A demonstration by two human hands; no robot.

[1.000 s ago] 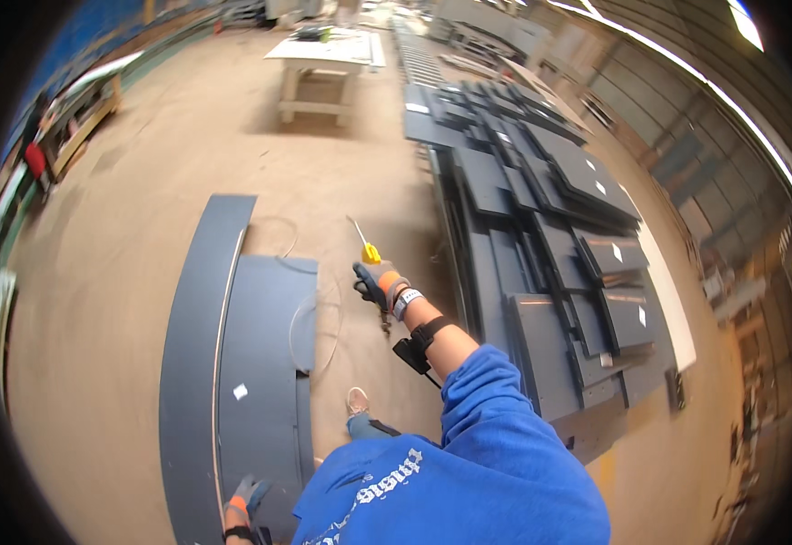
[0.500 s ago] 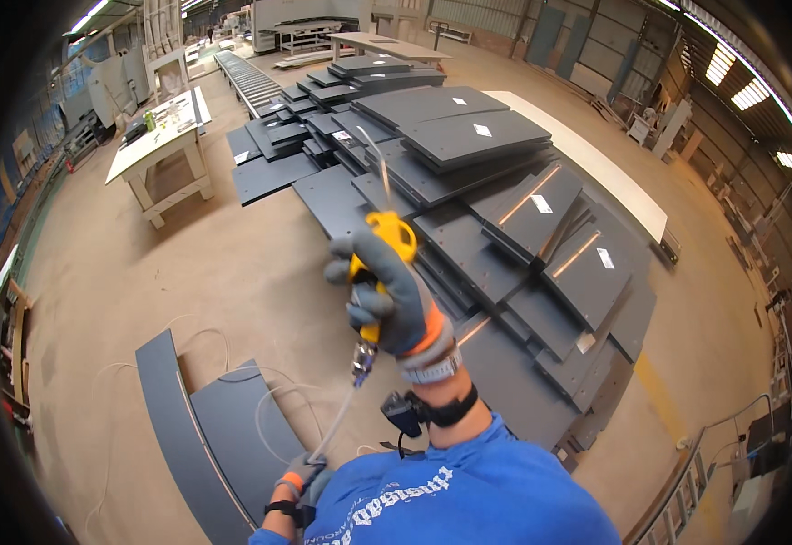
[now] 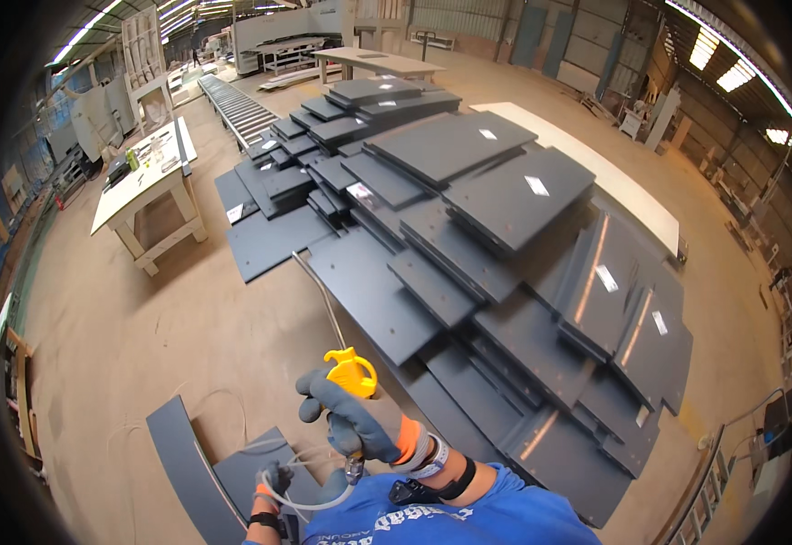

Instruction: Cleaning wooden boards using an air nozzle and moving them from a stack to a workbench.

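My right hand [image 3: 360, 422], in a grey and orange work glove, is closed round a yellow air blow gun [image 3: 352, 372]. Its long bent metal nozzle [image 3: 328, 304] points away from me, over the near left edge of the stacked dark grey panels [image 3: 369, 282]. From the metal fitting at the gun's lower end, a pale air hose [image 3: 314, 506] loops to my left hand [image 3: 274, 479]. That gloved hand is low on the left, its fingers closed on the hose. Beneath it lie loose dark panels [image 3: 178, 445] on the floor.
A wooden workbench [image 3: 155, 150] stands at the far left, with a roller conveyor [image 3: 232, 104] beyond it. Behind the stacks lies a long pale board [image 3: 623, 195]. A metal ladder-like frame [image 3: 705, 500] is at the lower right. Thin hose coils trail over the floor.
My right hand has come down and nearer with the blow gun, its nozzle swinging left. The left hand has moved slightly left, and the hose now bends in a loop. The view has shifted.
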